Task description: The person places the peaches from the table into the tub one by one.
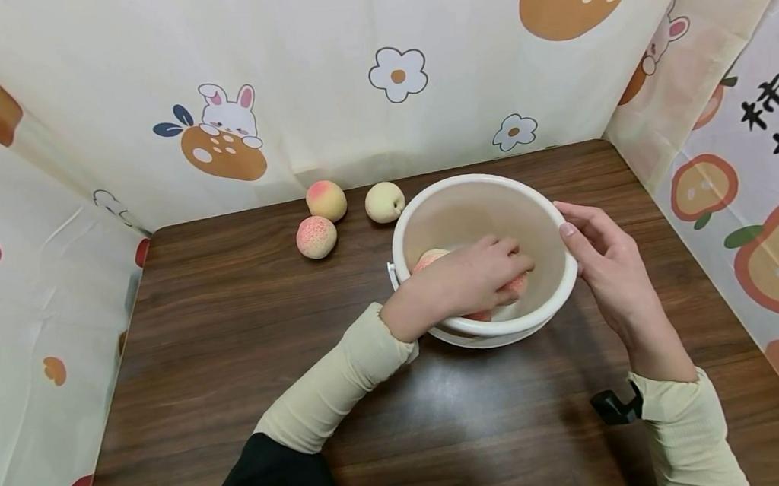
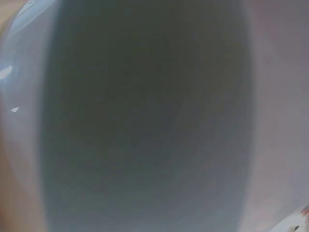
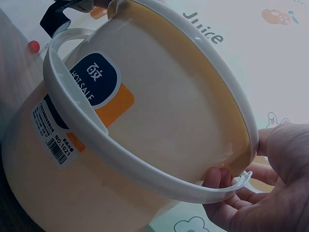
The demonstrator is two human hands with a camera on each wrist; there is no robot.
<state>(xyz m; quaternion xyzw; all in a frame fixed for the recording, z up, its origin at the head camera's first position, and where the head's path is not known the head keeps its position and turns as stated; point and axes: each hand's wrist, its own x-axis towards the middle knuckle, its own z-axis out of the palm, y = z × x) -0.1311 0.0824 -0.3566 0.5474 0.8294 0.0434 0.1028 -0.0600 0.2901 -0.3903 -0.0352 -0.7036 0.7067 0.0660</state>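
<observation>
A white plastic bucket (image 1: 410,218) stands on the table, its handle lowered round the near side. My left hand (image 1: 477,274) reaches down into it, fingers curled over a pink peach (image 1: 518,285). Partly hidden by that hand, another peach (image 1: 429,257) shows inside the bucket. With thumb and fingers, my right hand (image 1: 608,271) grips the bucket's right rim; the right wrist view shows its fingers at the handle's hinge. The left wrist view is mostly blocked by a blurred dark band.
Left of the bucket, a yellow-pink peach (image 1: 327,200), a speckled pink peach (image 1: 316,237) and a pale peach (image 1: 385,202) lie on the brown wooden table (image 1: 233,347). Printed curtains (image 1: 320,65) hang along the back and sides.
</observation>
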